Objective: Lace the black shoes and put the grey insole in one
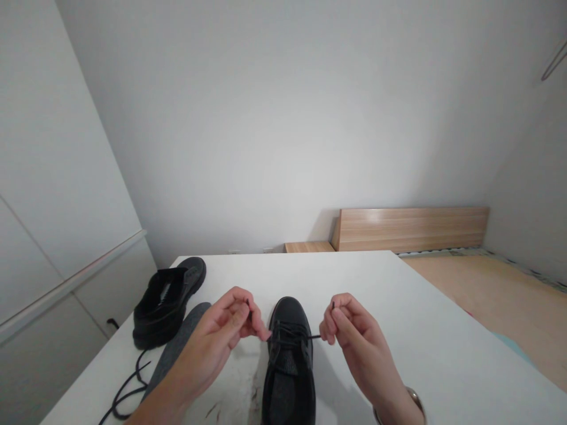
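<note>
A black lace-up shoe [289, 360] stands on the white table [425, 330], toe pointing away from me. My left hand [224, 333] pinches one end of its black lace at the shoe's left side. On the shoe's right side, my right hand [349, 330] pinches the other lace end, which is drawn taut from the eyelets. Both hands hover just above the table, either side of the laced part.
A second black shoe [167, 300] lies unlaced at the table's left, with a loose black lace [128, 389] and a grey insole [177, 345] beside it. White cabinet doors stand left. A wooden bed frame [411, 227] lies beyond the table.
</note>
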`<action>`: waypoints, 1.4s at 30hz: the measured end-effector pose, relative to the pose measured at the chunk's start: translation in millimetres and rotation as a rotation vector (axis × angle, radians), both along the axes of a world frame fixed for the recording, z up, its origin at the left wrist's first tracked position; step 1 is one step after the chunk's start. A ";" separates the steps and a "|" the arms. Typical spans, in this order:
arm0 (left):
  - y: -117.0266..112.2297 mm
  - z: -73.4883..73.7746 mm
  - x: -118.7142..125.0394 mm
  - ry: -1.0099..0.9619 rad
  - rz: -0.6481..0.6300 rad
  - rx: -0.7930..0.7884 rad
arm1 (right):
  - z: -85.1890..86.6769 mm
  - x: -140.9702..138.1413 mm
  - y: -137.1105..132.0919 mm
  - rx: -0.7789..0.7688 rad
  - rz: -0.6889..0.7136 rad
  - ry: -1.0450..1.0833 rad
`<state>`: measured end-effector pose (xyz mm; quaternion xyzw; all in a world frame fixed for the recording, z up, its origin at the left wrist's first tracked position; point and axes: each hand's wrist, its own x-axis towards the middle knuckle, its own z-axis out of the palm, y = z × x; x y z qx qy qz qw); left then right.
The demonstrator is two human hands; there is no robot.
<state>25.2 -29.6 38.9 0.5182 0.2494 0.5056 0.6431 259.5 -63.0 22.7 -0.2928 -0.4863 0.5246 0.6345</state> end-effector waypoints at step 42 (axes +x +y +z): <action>-27.4 -57.1 24.1 1.186 0.233 0.809 | -13.9 -18.0 -28.2 0.264 -0.089 -1.508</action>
